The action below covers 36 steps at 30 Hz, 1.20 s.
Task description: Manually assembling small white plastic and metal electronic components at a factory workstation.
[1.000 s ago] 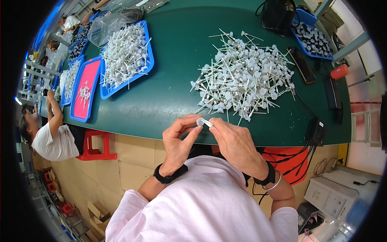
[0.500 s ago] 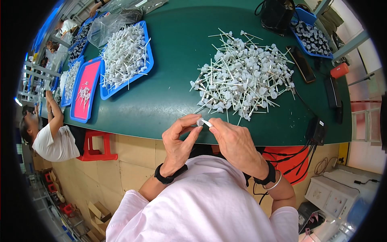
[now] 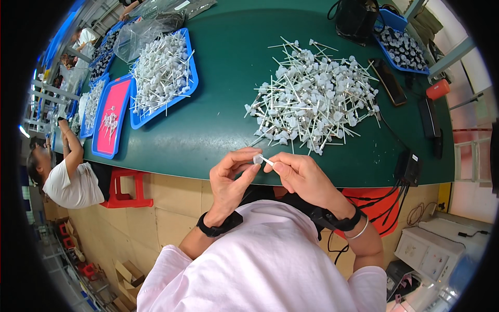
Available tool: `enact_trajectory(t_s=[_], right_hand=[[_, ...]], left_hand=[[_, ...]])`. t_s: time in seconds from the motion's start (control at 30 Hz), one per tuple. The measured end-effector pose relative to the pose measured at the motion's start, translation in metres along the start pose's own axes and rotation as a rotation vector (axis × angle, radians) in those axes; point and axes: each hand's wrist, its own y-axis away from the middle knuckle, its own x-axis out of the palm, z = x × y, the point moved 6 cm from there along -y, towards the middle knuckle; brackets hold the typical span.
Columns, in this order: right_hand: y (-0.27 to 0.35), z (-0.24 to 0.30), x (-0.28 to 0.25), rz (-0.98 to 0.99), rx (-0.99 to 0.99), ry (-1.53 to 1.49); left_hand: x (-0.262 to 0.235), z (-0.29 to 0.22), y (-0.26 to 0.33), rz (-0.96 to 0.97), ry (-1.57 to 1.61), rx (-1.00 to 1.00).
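Between my hands, at the table's near edge, is a small whitish plastic part with a thin white stem [image 3: 258, 159]. My left hand [image 3: 232, 174] pinches its wider head between thumb and forefinger. The stem end is pinched in my right hand [image 3: 300, 174], whose fingertips cover part of it. Just beyond my hands lies a large heap of similar white stemmed parts [image 3: 317, 96] on the green table [image 3: 223, 99].
To the left stand a blue tray [image 3: 193, 65] piled with white stemmed parts and a blue tray with a pink base [image 3: 120, 95] holding several. A phone [image 3: 389, 83], a black box with cables [image 3: 407, 169] and a tray of dark-and-white parts [image 3: 403, 49] are at right. A person [image 3: 73, 174] sits at far left.
My right hand has turned and shifted slightly right along the stem, its thumb now lying across the fingers. My left hand keeps its pinch almost in place.
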Motion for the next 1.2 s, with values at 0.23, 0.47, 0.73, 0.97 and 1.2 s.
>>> enact_trajectory(t_s=[0.23,0.47,0.73,0.97,1.2], right_hand=[[0.001,-0.003,0.004,0.213,0.198,-0.386],[0.008,-0.014,0.019,0.256,0.302,-0.728],[0.013,-0.010,0.025,0.235,0.375,-0.761],[0.023,-0.003,0.018,0.195,0.283,-0.560],[0.028,-0.015,0.014,0.133,0.293,-0.552]], left_hand=[[0.001,0.001,-0.001,0.015,0.111,-0.061],[0.000,0.005,-0.003,0.051,0.142,-0.052],[0.001,0.003,-0.006,0.004,0.139,-0.134],[-0.002,0.003,-0.008,-0.031,0.140,-0.170],[-0.003,0.002,-0.012,-0.038,0.177,-0.192]])
